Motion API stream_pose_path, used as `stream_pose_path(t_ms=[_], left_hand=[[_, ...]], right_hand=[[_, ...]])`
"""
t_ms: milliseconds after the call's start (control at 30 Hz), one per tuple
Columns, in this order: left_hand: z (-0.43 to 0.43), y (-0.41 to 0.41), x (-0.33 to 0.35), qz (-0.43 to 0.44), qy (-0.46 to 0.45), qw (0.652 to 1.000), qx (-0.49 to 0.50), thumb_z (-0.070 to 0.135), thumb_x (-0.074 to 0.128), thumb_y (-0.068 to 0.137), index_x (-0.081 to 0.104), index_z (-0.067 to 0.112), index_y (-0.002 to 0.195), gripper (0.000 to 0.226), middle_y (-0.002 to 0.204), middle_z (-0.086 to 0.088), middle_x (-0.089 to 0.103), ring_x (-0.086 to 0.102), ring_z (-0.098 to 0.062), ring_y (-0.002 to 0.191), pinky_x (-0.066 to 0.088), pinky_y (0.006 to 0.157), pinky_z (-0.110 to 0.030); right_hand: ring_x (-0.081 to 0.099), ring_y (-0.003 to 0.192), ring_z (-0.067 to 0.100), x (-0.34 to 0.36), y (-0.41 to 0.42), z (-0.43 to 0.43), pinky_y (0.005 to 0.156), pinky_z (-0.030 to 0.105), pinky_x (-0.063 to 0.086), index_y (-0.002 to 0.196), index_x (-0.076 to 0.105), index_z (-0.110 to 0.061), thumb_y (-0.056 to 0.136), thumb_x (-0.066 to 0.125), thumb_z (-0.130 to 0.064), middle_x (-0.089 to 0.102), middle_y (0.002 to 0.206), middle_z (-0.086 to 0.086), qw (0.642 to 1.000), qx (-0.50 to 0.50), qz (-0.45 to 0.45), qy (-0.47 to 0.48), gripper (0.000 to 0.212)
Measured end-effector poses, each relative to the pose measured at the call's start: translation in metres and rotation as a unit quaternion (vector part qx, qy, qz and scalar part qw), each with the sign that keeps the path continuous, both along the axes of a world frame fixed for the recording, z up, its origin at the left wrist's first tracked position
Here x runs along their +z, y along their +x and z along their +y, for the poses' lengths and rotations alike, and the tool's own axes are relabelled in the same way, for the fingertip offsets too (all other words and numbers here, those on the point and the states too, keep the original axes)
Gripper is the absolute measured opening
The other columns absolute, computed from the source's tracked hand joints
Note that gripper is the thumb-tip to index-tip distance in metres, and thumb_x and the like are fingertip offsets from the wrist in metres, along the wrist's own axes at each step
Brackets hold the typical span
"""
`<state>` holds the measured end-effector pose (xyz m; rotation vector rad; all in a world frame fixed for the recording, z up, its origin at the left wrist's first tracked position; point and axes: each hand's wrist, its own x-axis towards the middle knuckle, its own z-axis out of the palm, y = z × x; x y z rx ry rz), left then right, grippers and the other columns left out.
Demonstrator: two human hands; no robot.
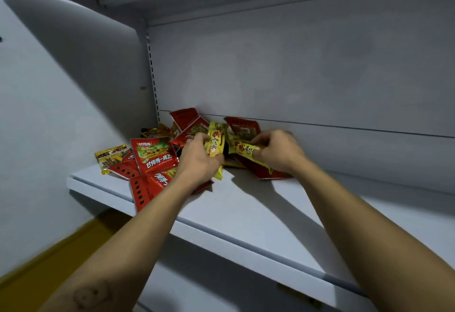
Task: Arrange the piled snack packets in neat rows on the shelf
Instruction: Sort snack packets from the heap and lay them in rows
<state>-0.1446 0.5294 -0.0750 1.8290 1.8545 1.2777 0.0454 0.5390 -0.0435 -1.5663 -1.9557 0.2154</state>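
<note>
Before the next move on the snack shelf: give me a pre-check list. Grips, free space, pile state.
1. Grip of left hand on long yellow packet: ok.
2. Grip of right hand on second yellow packet: ok.
3. Bare room on white shelf board for a row: ok.
4. Red square packets in rows: not ok, piled.
5. Front red packet fully on the shelf: cannot tell, corner at the edge.

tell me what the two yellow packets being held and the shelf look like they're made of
Left yellow packet, held by the left hand, and right yellow packet, held by the right hand: likely thin plastic film, glossy, printed; it bends and creases in the grip. Shelf: matte pale grey, smooth; painted metal or coated board, cannot tell which.
</note>
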Motion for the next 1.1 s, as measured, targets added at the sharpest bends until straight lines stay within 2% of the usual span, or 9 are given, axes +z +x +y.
stream_pose_path(t_ms=[100, 233, 367, 467, 567, 633, 967, 1100], left_hand=[[0.007, 0.006, 0.013, -0.017, 0.051, 0.999, -0.009, 0.026, 0.075, 0.085, 0.048, 0.018, 0.136, 0.058, 0.129, -0.007, 0.051, 0.055, -0.024, 0.112, 0.052, 0.095, -0.042], [0.017, 0.028, 0.027, -0.037, 0.098, 0.994, -0.038, 0.029, 0.075, 0.085, 0.051, 0.016, 0.133, 0.055, 0.127, -0.004, 0.054, 0.052, -0.021, 0.116, 0.042, 0.091, -0.029], [0.031, 0.063, 0.031, -0.077, 0.109, 0.986, -0.096, 0.031, 0.076, 0.084, 0.056, 0.02, 0.123, 0.045, 0.12, -0.003, 0.062, 0.057, -0.022, 0.112, 0.048, 0.092, -0.034], [0.037, 0.096, 0.029, -0.102, 0.119, 0.978, -0.136, 0.033, 0.077, 0.083, 0.055, 0.023, 0.127, 0.05, 0.118, -0.003, 0.06, 0.058, -0.02, 0.107, 0.049, 0.088, -0.032], [0.035, 0.135, 0.025, -0.135, 0.119, 0.968, -0.173, 0.042, 0.078, 0.077, 0.055, 0.031, 0.123, 0.052, 0.113, -0.002, 0.062, 0.062, -0.023, 0.101, 0.055, 0.086, -0.04], [0.03, 0.162, 0.024, -0.149, 0.108, 0.963, -0.195, 0.044, 0.079, 0.075, 0.055, 0.034, 0.119, 0.051, 0.109, -0.001, 0.064, 0.065, -0.025, 0.093, 0.058, 0.08, -0.043], [-0.03, 0.317, 0.018, -0.148, 0.058, 0.934, -0.32, 0.038, 0.076, 0.079, 0.059, 0.033, 0.119, 0.044, 0.108, -0.001, 0.065, 0.065, -0.023, 0.092, 0.056, 0.085, -0.04], [-0.068, 0.383, 0.016, -0.157, 0.046, 0.918, -0.361, 0.039, 0.079, 0.079, 0.062, 0.028, 0.117, 0.042, 0.107, 0.001, 0.067, 0.066, -0.023, 0.094, 0.056, 0.084, -0.039]], right_hand=[[0.064, 0.094, 0.018, 0.016, 0.009, 0.0, 0.08, 0.031, 0.055, 0.114, 0.071, -0.032, 0.082, 0.069, -0.031, 0.07, 0.111, -0.004, 0.998, -0.013, 0.026, 0.048, 0.032], [0.065, 0.096, 0.017, 0.026, 0.023, 0.002, 0.077, 0.028, 0.052, 0.116, 0.071, -0.031, 0.084, 0.069, -0.025, 0.07, 0.112, -0.005, 0.987, -0.048, 0.1, 0.118, 0.033], [0.065, 0.092, 0.017, 0.024, 0.047, -0.001, 0.078, 0.033, 0.055, 0.117, 0.069, -0.029, 0.087, 0.067, -0.022, 0.071, 0.112, -0.005, 0.972, -0.091, 0.152, 0.154, 0.031], [0.066, 0.092, 0.017, 0.019, 0.072, -0.005, 0.08, 0.036, 0.056, 0.117, 0.068, -0.029, 0.088, 0.067, -0.023, 0.07, 0.113, -0.005, 0.965, -0.128, 0.173, 0.15, 0.03], [0.067, 0.091, 0.019, 0.015, 0.098, -0.015, 0.08, 0.037, 0.056, 0.115, 0.068, -0.031, 0.087, 0.068, -0.026, 0.071, 0.112, -0.006, 0.955, -0.17, 0.18, 0.161, 0.028], [0.067, 0.09, 0.017, 0.014, 0.116, -0.024, 0.08, 0.036, 0.056, 0.113, 0.068, -0.033, 0.086, 0.068, -0.028, 0.07, 0.11, -0.007, 0.946, -0.202, 0.188, 0.171, 0.027], [0.066, 0.093, 0.02, 0.008, 0.254, -0.116, 0.074, 0.026, 0.047, 0.117, 0.069, -0.03, 0.087, 0.069, -0.031, 0.071, 0.111, -0.006, 0.917, -0.331, 0.154, 0.163, 0.031], [0.067, 0.094, 0.02, -0.001, 0.314, -0.168, 0.084, 0.034, 0.054, 0.119, 0.069, -0.031, 0.087, 0.07, -0.033, 0.072, 0.113, -0.006, 0.896, -0.387, 0.146, 0.162, 0.033]])
